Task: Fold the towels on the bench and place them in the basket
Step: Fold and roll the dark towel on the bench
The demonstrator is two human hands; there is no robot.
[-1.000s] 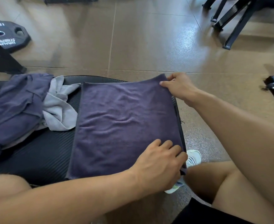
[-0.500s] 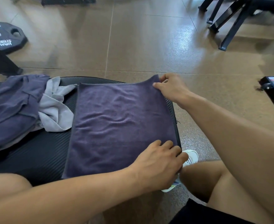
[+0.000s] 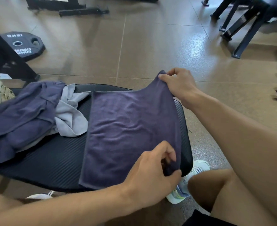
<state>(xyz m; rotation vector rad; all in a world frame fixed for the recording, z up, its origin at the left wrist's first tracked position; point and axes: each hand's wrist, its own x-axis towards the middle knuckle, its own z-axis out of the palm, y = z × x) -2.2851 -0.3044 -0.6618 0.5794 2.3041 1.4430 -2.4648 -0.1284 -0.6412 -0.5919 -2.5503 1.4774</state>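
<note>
Purple towel (image 3: 131,128): spread flat on black gym bench (image 3: 53,160); folding only begun

Right hand (image 3: 180,84): pinching far right corner, now lifted off the pad; flat a second ago

Left hand (image 3: 152,175): fingers curled round near right corner, likewise raised

Left to do: crumpled navy towel (image 3: 20,116) and grey towel (image 3: 71,116) unfolded; basket out of view

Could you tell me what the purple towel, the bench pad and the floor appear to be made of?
The purple towel looks like soft microfibre or terry: matte, fuzzy nap, limp ripples. The bench pad appears to be black vinyl or rubbery upholstery, with fine diagonal ribbing and a dull sheen. The floor seems to be glossy brown tile or speckled rubber tile: seams and glare show.
</note>
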